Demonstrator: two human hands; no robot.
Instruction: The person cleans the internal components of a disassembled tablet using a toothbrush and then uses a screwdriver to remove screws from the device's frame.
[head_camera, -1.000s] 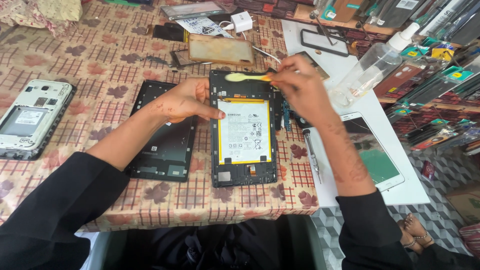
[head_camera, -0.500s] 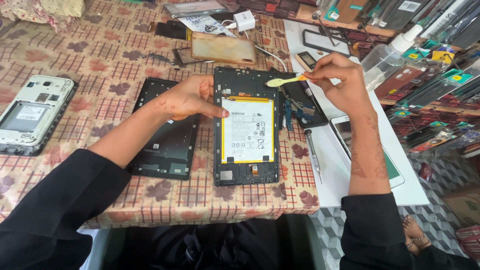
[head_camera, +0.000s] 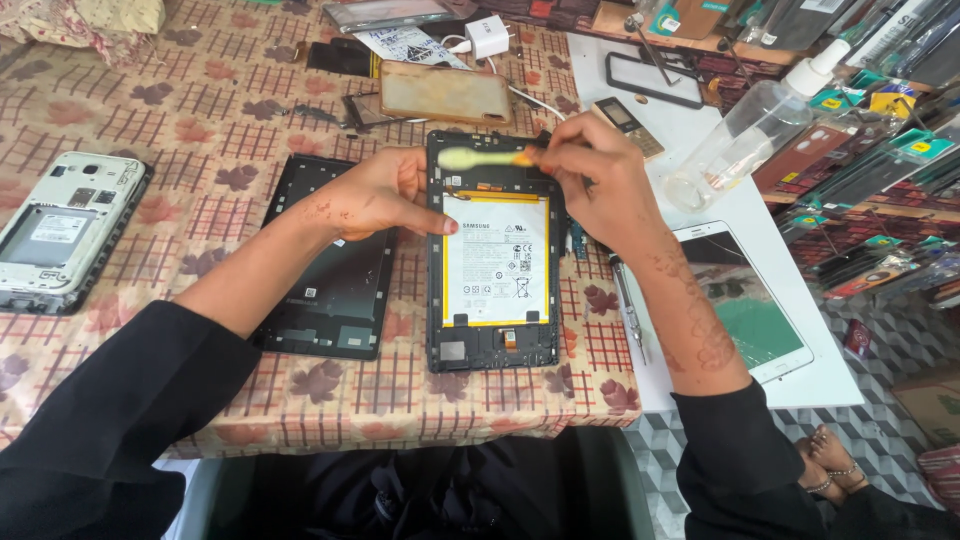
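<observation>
An opened tablet (head_camera: 492, 340) lies back side up on the patterned tablecloth, its white battery (head_camera: 496, 260) with a yellow edge exposed. My left hand (head_camera: 375, 195) presses on the tablet's left edge, thumb on the battery's corner. My right hand (head_camera: 590, 180) grips a pale yellow brush-like tool (head_camera: 478, 158), its head resting over the tablet's top part. The tablet's black back cover (head_camera: 335, 290) lies to the left, partly under my left forearm.
A silver opened phone (head_camera: 62, 225) sits far left. A gold phone case (head_camera: 445, 92), a white charger (head_camera: 487, 35), a small keypad phone (head_camera: 625, 120), a clear spray bottle (head_camera: 750, 130) and another tablet (head_camera: 745, 295) lie around. Tweezers (head_camera: 630, 310) rest right of the tablet.
My right hand with the brush tool has shifted left, bringing the tool's head over the tablet's top left part. My left hand stays on the tablet's edge.
</observation>
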